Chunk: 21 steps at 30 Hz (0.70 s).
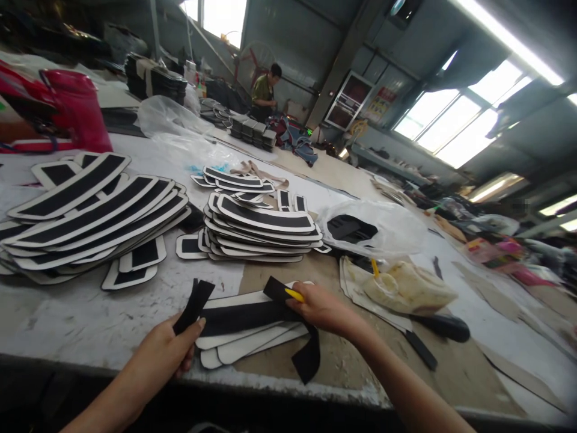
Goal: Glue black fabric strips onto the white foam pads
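My left hand (164,349) is closed on a short black fabric strip (196,304), which sticks up from between thumb and fingers. Its fingertips touch the left end of a small stack of curved white panels (232,353) at the table's front edge. Across the top panel lies a black band (247,316). My right hand (315,305) is closed at the panels' right end around a yellow pointed tool (294,294), whose exact kind is hidden by the fingers. One black strip end (276,287) stands up beside it, and a loose black tail (308,358) hangs below that hand.
Piles of black-and-white curved panels stand at left (90,222) and centre (261,225). On the right lie a clear plastic bag (396,231), a stained yellowish container (410,288) and a black-handled tool (444,328). Another person (264,93) stands at the far end.
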### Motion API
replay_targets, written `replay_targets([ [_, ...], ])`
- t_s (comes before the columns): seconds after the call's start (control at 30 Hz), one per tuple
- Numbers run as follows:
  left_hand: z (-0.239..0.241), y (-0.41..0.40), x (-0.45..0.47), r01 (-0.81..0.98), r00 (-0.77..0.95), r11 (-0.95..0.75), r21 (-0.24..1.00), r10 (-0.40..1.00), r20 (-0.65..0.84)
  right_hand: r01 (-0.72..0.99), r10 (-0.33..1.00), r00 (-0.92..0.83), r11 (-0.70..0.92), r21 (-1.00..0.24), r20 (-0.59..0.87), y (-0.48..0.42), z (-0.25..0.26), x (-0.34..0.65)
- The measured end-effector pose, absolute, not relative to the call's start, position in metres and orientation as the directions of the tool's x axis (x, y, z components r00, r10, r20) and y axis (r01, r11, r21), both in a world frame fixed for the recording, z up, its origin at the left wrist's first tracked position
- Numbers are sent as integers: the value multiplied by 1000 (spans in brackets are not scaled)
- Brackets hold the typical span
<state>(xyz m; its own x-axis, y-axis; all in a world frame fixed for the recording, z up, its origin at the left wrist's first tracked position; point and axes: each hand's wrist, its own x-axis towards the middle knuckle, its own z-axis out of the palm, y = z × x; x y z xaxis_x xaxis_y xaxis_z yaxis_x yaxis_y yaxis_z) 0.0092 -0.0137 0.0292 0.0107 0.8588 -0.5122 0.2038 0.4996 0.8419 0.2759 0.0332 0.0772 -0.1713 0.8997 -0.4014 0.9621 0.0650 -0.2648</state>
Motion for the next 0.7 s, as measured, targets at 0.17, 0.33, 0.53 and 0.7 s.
replay_targets([
  [0.17,23,-15,10,226,-17,506,833,856,-516,968,935,-98,10,-251,-341,36,68,287],
  [0.33,21,-17,12,245,-58,534,809,841,-538,975,969,-18,-37,-218,-245,35,64,292],
  [0.53,18,-17,9,328,-52,533,780,834,-549,994,990,41,-53,-95,-132,29,55,291],
  [0.7,20,-17,12,318,-48,563,763,813,-580,999,999,-47,46,22,24,26,41,290],
])
